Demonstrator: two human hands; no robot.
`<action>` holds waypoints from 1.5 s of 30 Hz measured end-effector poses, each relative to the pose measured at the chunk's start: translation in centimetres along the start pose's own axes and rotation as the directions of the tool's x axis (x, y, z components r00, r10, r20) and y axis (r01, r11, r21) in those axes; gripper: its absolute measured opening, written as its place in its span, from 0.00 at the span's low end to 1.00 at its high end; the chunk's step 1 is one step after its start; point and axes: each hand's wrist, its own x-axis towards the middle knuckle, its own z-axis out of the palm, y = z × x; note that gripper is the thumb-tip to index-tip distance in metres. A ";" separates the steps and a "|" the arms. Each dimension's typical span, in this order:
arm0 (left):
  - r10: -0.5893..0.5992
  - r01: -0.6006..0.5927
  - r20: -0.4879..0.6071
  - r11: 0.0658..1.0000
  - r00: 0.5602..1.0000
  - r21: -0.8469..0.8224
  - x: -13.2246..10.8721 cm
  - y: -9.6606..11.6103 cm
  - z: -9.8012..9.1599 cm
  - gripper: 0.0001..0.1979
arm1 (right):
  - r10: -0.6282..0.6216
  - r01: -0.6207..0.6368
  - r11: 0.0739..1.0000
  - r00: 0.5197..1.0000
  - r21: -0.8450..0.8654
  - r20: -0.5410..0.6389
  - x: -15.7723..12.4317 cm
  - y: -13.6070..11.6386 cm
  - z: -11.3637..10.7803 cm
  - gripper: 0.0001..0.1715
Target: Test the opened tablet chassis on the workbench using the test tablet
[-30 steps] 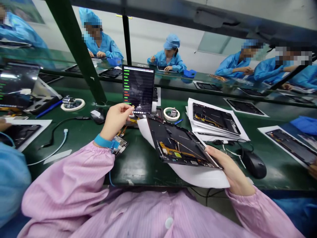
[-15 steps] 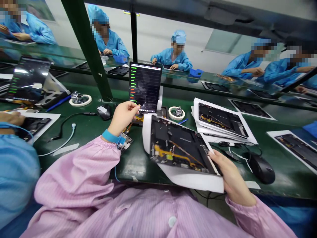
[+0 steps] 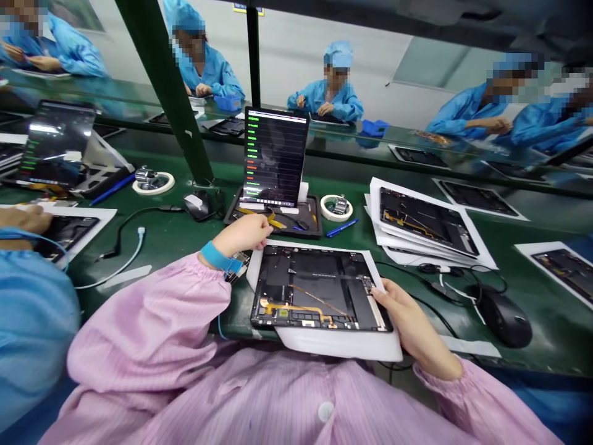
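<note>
An opened tablet (image 3: pixel 319 278), its black inside facing up with orange flex cables, lies over a white foam sheet (image 3: pixel 343 346) at the bench's front edge. My right hand (image 3: pixel 410 321) grips the tablet and sheet by their right edge, thumb on top. At the far left corner is my left hand (image 3: pixel 245 233), wearing a blue wrist strap (image 3: pixel 217 256). Its fingers are pinched together, and whatever they hold is hidden. Just beyond stands an upright screen (image 3: pixel 275 157) with green and red lines, in a black tray (image 3: pixel 311 230). A small circuit board (image 3: pixel 238 267) lies partly behind my left wrist.
Right of the tray are a tape roll (image 3: pixel 336 207) and a blue pen (image 3: pixel 341 228). A stack of opened tablets on white sheets (image 3: pixel 430 225) stands farther right, near cables and a black mouse (image 3: pixel 504 316). A co-worker's blue sleeve (image 3: pixel 37 327) is close on the left.
The tablet has come down from a tilted, raised position to nearly flat. My left hand has moved down from in front of the screen to the tablet's far left corner.
</note>
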 end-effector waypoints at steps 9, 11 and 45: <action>0.249 -0.247 0.150 0.968 0.957 -0.036 -0.5 0.2 -0.1 0.12 | -0.574 0.427 0.260 0.789 -0.866 0.217 0.3 -4.7 0.4 0.15; 0.253 -0.230 0.268 0.966 0.930 -0.116 -0.6 0.4 0.3 0.14 | -0.537 0.635 0.199 0.708 -0.746 0.459 1.2 -5.7 3.5 0.09; 0.109 -0.120 0.426 0.993 0.898 0.001 -2.0 1.2 3.0 0.08 | -0.411 0.670 0.456 0.743 -0.586 0.529 5.9 -3.4 11.2 0.05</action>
